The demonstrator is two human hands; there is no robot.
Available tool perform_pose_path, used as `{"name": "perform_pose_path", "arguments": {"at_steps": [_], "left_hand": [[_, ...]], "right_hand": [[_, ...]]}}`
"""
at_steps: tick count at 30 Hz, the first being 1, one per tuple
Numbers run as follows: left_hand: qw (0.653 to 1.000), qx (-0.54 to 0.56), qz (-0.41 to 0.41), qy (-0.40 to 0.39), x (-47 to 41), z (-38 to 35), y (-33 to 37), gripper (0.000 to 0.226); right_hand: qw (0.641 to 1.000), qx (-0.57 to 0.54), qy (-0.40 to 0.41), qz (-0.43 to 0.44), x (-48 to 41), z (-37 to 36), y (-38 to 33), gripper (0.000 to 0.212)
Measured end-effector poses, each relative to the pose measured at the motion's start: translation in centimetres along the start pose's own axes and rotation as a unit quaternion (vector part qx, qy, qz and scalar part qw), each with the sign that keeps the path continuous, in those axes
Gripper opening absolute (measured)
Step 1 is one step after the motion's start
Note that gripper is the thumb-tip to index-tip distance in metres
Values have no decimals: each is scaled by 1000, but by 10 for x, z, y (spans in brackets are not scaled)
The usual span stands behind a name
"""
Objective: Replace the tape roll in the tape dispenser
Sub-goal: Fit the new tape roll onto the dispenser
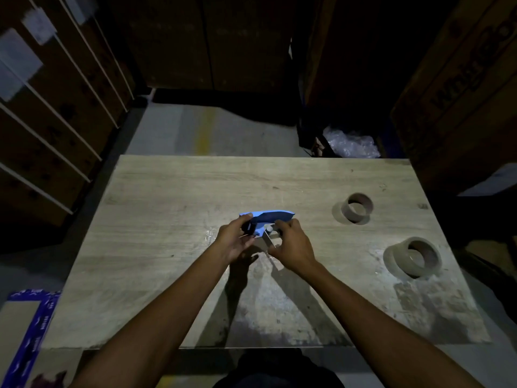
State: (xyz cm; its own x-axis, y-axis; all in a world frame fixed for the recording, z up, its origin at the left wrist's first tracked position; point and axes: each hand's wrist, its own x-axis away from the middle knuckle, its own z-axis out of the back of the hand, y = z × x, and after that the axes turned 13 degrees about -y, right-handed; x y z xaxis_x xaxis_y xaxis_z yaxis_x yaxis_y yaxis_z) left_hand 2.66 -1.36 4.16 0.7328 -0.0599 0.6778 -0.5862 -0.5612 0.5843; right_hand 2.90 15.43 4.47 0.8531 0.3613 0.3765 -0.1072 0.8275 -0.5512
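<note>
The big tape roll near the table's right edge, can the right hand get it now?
Probably yes, once it lets go: the right hand is busy on the blue dispenser, but bare table lies between it and the big tape roll.

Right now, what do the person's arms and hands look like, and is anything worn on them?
Both forearms are bare up to the picture's edge: no sleeves show. The left hand and right hand wear no gloves. No watch, ring or bracelet shows in this dim light.

Cardboard box at right: partial print "Whirl…"; rest unreadable.
</note>
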Motion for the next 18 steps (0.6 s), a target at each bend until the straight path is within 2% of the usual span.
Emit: {"name": "perform_pose_path", "arguments": {"at_steps": [2,8,12,15,18], "left_hand": [[1000,-24,-5,15,-6,8,-4,21],[991,-112,-57,40,-14,21,-15,10],[967,-233,-97,41,-20,34,-19,17],[948,-292,-123,8,-19,43,-27,21],[940,-315,-127,-29,-16,52,-32,40]], "right_hand": [[1000,11,-5,-13,-3,-7,3,56],[999,35,7,-35,-12,-23,5,57],[998,36,2,-59,-20,-33,3,57],[997,29,1,-76,-26,-42,4,58],[996,27,2,-83,-30,-50,8,59]]}}
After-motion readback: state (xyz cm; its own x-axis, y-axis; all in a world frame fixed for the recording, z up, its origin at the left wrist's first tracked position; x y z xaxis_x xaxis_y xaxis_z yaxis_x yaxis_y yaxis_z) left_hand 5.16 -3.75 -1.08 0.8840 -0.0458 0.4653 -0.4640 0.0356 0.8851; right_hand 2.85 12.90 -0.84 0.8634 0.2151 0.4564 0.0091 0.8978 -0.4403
